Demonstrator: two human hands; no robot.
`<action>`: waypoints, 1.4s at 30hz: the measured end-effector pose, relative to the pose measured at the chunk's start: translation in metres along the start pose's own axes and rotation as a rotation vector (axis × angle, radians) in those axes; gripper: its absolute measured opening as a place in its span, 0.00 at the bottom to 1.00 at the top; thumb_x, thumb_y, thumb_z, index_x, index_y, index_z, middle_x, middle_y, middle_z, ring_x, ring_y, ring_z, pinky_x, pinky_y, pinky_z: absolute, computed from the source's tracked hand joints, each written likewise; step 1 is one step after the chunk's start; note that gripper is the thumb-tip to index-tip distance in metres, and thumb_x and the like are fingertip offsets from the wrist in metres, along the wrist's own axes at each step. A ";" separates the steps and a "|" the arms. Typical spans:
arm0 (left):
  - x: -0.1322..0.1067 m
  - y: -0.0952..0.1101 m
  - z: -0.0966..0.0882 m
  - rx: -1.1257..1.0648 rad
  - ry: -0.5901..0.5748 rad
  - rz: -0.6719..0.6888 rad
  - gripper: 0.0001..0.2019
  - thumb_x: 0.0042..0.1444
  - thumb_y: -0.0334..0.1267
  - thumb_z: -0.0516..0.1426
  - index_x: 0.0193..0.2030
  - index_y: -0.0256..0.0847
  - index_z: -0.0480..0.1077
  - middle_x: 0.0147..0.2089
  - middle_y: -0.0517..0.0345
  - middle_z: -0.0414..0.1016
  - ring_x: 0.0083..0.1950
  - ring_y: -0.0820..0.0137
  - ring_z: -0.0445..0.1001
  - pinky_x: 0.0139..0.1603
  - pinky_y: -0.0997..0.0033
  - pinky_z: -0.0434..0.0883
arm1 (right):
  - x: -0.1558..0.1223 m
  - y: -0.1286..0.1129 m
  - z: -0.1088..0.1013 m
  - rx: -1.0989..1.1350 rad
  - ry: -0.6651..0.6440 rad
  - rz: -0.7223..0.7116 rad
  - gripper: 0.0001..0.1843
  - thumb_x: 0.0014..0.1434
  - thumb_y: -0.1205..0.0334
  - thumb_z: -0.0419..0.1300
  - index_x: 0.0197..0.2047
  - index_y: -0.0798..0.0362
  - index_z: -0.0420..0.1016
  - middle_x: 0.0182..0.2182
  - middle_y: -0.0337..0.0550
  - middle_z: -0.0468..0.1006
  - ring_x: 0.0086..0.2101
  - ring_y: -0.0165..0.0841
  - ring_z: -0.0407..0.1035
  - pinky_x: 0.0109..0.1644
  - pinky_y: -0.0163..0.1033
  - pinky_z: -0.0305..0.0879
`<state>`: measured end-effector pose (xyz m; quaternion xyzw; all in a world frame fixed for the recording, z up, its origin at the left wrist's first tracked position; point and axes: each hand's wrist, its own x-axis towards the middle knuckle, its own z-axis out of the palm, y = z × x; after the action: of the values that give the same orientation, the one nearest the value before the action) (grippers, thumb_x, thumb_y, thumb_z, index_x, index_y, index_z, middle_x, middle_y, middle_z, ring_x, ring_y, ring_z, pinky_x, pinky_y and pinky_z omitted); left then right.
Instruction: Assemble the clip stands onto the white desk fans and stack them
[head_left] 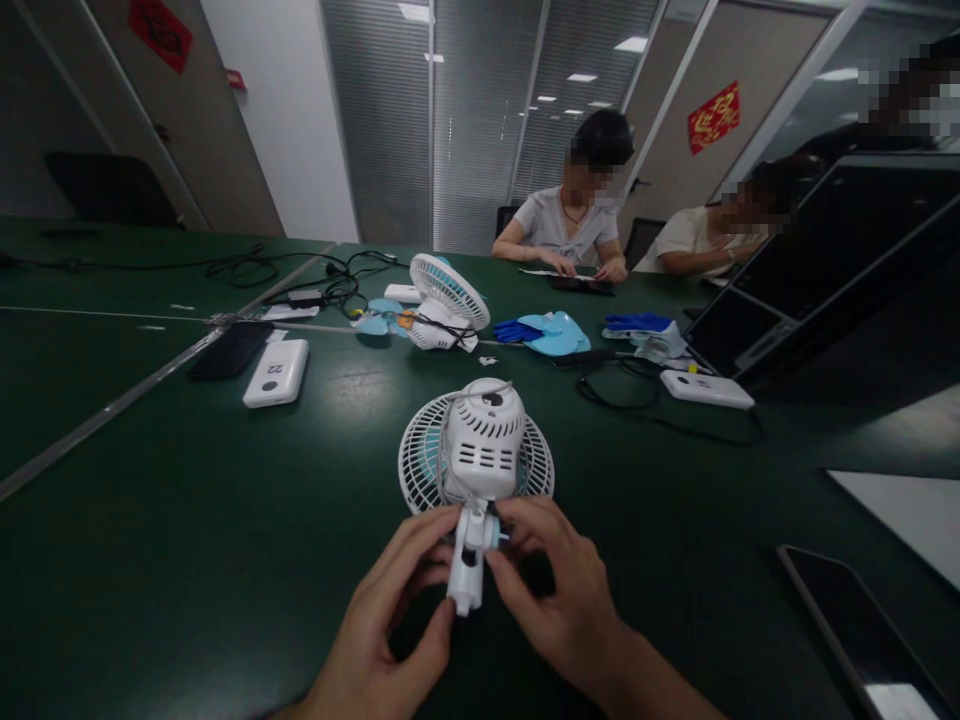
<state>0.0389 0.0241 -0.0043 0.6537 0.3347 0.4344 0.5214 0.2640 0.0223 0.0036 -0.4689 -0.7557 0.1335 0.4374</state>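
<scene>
A small white desk fan (480,440) lies face down on the dark green table (187,560), its motor housing up and its round grille flat. The fan's white stand bracket (469,565) points toward me. My left hand (390,620) grips the bracket from the left, thumb and fingers curled on it. My right hand (559,590) pinches a small light-blue knob (496,537) at the bracket's joint from the right.
A white power bank (276,372) and a black phone (229,350) lie to the left. A second fan (446,305), blue blades (555,335), blue gloves (636,322) and cables lie farther back. Two people sit at the far side. A dark tablet (862,630) lies right.
</scene>
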 end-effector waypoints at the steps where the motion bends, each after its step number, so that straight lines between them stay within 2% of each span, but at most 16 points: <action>1: 0.000 0.000 0.000 -0.006 0.007 -0.010 0.26 0.68 0.32 0.56 0.71 0.57 0.67 0.71 0.49 0.66 0.62 0.60 0.77 0.61 0.67 0.81 | -0.002 0.000 -0.001 -0.015 -0.011 -0.038 0.21 0.68 0.68 0.61 0.62 0.45 0.69 0.46 0.45 0.80 0.35 0.33 0.79 0.37 0.37 0.79; 5: 0.001 0.001 0.000 0.011 0.021 0.003 0.26 0.68 0.32 0.57 0.70 0.58 0.68 0.70 0.50 0.68 0.61 0.62 0.78 0.61 0.68 0.81 | -0.005 0.002 -0.002 -0.105 0.022 -0.112 0.18 0.71 0.70 0.60 0.61 0.43 0.72 0.46 0.44 0.82 0.42 0.36 0.81 0.41 0.38 0.80; 10: 0.002 0.005 0.002 0.032 0.041 0.022 0.26 0.68 0.32 0.58 0.69 0.60 0.69 0.67 0.52 0.71 0.59 0.63 0.79 0.58 0.71 0.82 | 0.000 0.003 -0.003 -0.108 0.031 -0.039 0.13 0.73 0.65 0.59 0.57 0.46 0.76 0.47 0.45 0.81 0.41 0.36 0.82 0.41 0.37 0.81; 12: 0.002 0.006 0.002 0.023 0.038 0.013 0.25 0.68 0.32 0.57 0.69 0.59 0.69 0.67 0.51 0.71 0.59 0.63 0.79 0.59 0.72 0.82 | 0.000 0.004 -0.004 -0.063 0.022 -0.021 0.16 0.71 0.65 0.60 0.60 0.46 0.74 0.48 0.46 0.80 0.38 0.34 0.81 0.38 0.36 0.81; 15: 0.003 0.006 0.003 -0.002 0.026 0.007 0.25 0.69 0.33 0.57 0.70 0.61 0.68 0.68 0.53 0.69 0.61 0.64 0.78 0.60 0.72 0.81 | -0.002 0.005 -0.004 -0.046 0.007 -0.075 0.22 0.68 0.68 0.62 0.64 0.46 0.71 0.49 0.46 0.80 0.36 0.33 0.80 0.36 0.36 0.80; 18: 0.003 0.005 0.002 -0.009 0.014 0.010 0.26 0.69 0.34 0.57 0.70 0.63 0.67 0.68 0.55 0.68 0.61 0.65 0.77 0.60 0.73 0.80 | -0.002 0.006 -0.005 -0.099 0.019 -0.134 0.18 0.70 0.69 0.61 0.60 0.44 0.74 0.47 0.44 0.82 0.40 0.35 0.81 0.38 0.37 0.80; 23: 0.002 0.004 0.001 0.023 0.005 0.004 0.26 0.69 0.33 0.57 0.70 0.61 0.67 0.69 0.53 0.67 0.61 0.65 0.76 0.61 0.73 0.80 | 0.002 0.005 -0.008 -0.154 -0.002 -0.072 0.13 0.72 0.61 0.61 0.58 0.46 0.78 0.47 0.46 0.81 0.41 0.37 0.82 0.41 0.40 0.81; 26: 0.002 0.006 0.001 0.004 0.004 0.005 0.24 0.69 0.34 0.57 0.70 0.57 0.68 0.69 0.50 0.67 0.61 0.63 0.77 0.61 0.69 0.81 | 0.001 0.004 -0.009 -0.127 0.013 -0.071 0.19 0.70 0.62 0.63 0.62 0.47 0.74 0.49 0.47 0.81 0.36 0.35 0.81 0.37 0.39 0.81; 28: 0.003 0.008 0.002 -0.014 0.007 0.009 0.24 0.69 0.35 0.57 0.70 0.56 0.68 0.68 0.49 0.68 0.61 0.62 0.77 0.60 0.68 0.81 | 0.000 0.005 -0.009 -0.105 0.009 -0.117 0.21 0.68 0.66 0.64 0.63 0.46 0.73 0.49 0.47 0.81 0.37 0.34 0.81 0.36 0.37 0.80; 31: 0.004 0.010 0.003 -0.014 0.020 0.007 0.23 0.69 0.34 0.58 0.69 0.57 0.69 0.66 0.50 0.69 0.60 0.63 0.78 0.59 0.69 0.82 | -0.001 0.005 -0.008 -0.134 0.018 -0.174 0.18 0.70 0.69 0.62 0.60 0.45 0.75 0.47 0.46 0.81 0.44 0.37 0.81 0.41 0.37 0.81; 35: 0.004 0.009 0.003 -0.007 0.018 0.005 0.24 0.69 0.34 0.58 0.69 0.58 0.69 0.68 0.50 0.68 0.60 0.63 0.77 0.59 0.69 0.82 | 0.003 0.004 -0.010 -0.200 0.016 -0.129 0.13 0.73 0.63 0.60 0.59 0.47 0.77 0.47 0.48 0.81 0.43 0.39 0.82 0.41 0.39 0.82; 39: 0.003 0.009 0.002 -0.020 0.012 0.003 0.24 0.69 0.34 0.57 0.69 0.58 0.68 0.68 0.51 0.68 0.60 0.64 0.77 0.60 0.70 0.81 | 0.003 0.003 -0.011 -0.180 0.011 -0.119 0.18 0.71 0.64 0.61 0.62 0.48 0.74 0.48 0.48 0.81 0.38 0.36 0.81 0.37 0.39 0.82; 42: 0.003 0.009 0.003 -0.032 0.007 -0.008 0.24 0.70 0.34 0.57 0.70 0.60 0.68 0.69 0.52 0.67 0.60 0.65 0.77 0.61 0.71 0.80 | 0.001 0.004 -0.010 -0.167 0.027 -0.186 0.18 0.69 0.68 0.63 0.61 0.46 0.74 0.48 0.47 0.81 0.42 0.36 0.82 0.40 0.37 0.82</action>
<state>0.0425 0.0241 0.0050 0.6424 0.3324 0.4399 0.5322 0.2741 0.0230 0.0068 -0.4335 -0.7984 0.0227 0.4172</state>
